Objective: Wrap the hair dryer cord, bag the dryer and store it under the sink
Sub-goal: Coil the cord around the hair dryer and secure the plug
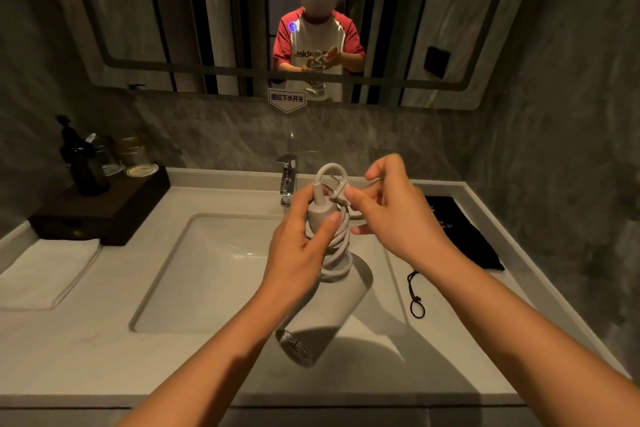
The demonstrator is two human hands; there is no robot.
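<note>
Gripping dryer handle (320, 218), left hand (298, 253); right hand (391, 215) pinching plug (341, 192).

A bathroom, hotel-like — a white basin (221, 253) sunk in a pale desk (86, 340), chrome tap (287, 180) at its back edge, wide mirror (207, 10) above, folded towel (48, 270) and toiletry tray (104, 208) toward the left corner.

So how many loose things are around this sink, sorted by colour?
White or pale grey: 2, the dryer with its wrapped cord and the towel.
Black: 3, the bag, the tray and the pump bottle.
Clear glass: 2, the jars on the tray.
Total: 7.
</note>
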